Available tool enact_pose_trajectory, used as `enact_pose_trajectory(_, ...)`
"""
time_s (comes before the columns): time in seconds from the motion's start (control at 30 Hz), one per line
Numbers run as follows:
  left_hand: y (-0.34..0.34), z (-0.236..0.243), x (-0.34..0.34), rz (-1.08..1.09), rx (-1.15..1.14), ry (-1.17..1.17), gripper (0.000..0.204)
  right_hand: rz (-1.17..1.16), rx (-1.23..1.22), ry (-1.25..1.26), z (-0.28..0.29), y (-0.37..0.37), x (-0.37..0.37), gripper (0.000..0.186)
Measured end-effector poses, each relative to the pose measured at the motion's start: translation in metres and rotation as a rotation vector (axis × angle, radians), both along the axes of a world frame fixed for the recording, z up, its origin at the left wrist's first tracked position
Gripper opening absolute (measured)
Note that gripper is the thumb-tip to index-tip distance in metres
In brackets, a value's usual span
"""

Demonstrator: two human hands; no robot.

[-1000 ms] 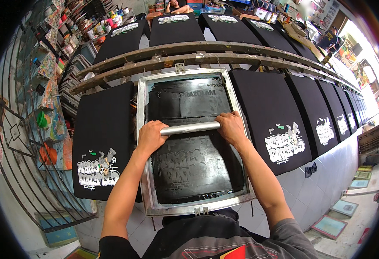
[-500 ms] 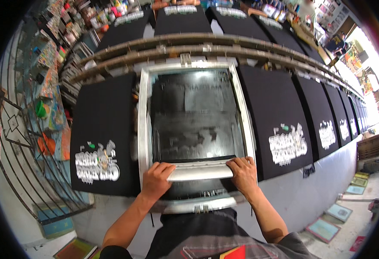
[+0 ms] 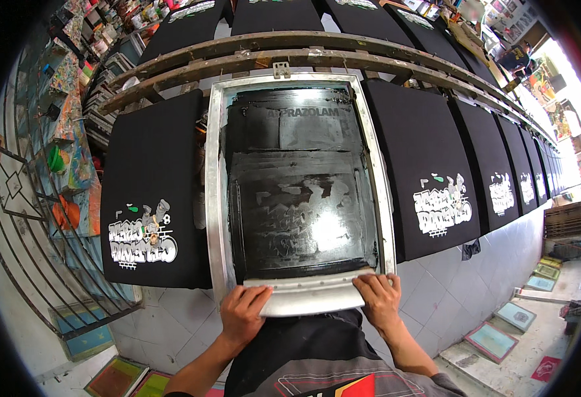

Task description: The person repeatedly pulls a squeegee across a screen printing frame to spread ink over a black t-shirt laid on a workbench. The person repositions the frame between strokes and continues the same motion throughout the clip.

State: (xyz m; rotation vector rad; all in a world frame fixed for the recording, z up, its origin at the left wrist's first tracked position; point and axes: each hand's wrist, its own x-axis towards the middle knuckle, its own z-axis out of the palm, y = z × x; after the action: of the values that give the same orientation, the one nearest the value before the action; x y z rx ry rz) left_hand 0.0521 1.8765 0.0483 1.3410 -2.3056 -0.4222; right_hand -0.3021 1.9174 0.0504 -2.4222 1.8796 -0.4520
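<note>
In front of me lies a screen-printing frame (image 3: 216, 172) with a pale metal rim. Its mesh (image 3: 293, 218) is dark and wet-looking, smeared with black ink, and a faint design shows through. Across its near end rests a wide squeegee (image 3: 313, 296) with a silvery metal holder. My left hand (image 3: 244, 309) has its fingers closed over the squeegee's left end. Gripping the right end, my right hand (image 3: 379, 301) has its fingers curled over the top edge. The squeegee and my body hide the frame's near rim.
Black printed shirts lie on boards either side: one shirt (image 3: 148, 178) at left, another (image 3: 429, 165) at right, several beyond. Wooden rails (image 3: 250, 59) run behind the frame. A metal railing (image 3: 45, 264) curves at left. Several screens, including a framed one (image 3: 491, 342), lie on the right-hand floor.
Both hands have drawn the squeegee toward me, from the lower part of the mesh to the frame's near end. More of the inked mesh now shows behind it.
</note>
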Motion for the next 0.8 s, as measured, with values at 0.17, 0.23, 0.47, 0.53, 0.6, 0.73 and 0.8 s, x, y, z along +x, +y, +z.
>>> enact_pose_trajectory(0.17, 0.023, -0.016, 0.003, 0.004, -0.001, 0.004, 0.045, -0.011, 0.000, 0.024, -0.009, 0.026, 0.003, 0.027)
enact_pose_trajectory(0.23, 0.022, -0.023, 0.003, 0.021, -0.037, -0.004, 0.043, -0.026, -0.032, -0.006, -0.021, 0.031, 0.005, 0.025)
enact_pose_trajectory(0.47, 0.012, -0.012, 0.003, 0.001, -0.002, -0.031, 0.041, 0.029, 0.020, 0.089, -0.014, 0.025, 0.003, 0.025)
enact_pose_trajectory(0.53, 0.009, -0.013, 0.001, 0.004, 0.006, -0.021, 0.041, 0.041, 0.026, 0.090, -0.015, 0.023, 0.000, 0.025)
enact_pose_trajectory(0.6, 0.009, -0.011, 0.002, 0.013, 0.017, -0.024, 0.040, 0.025, 0.040, 0.062, -0.011, 0.020, 0.002, 0.026)
enact_pose_trajectory(0.73, 0.001, -0.007, 0.001, 0.006, 0.062, -0.003, 0.041, 0.032, 0.049, 0.006, -0.007, 0.010, 0.000, 0.029)
enact_pose_trajectory(0.8, -0.007, 0.003, -0.002, 0.011, 0.122, 0.001, 0.047, 0.038, 0.064, -0.012, -0.002, 0.001, -0.001, 0.030)
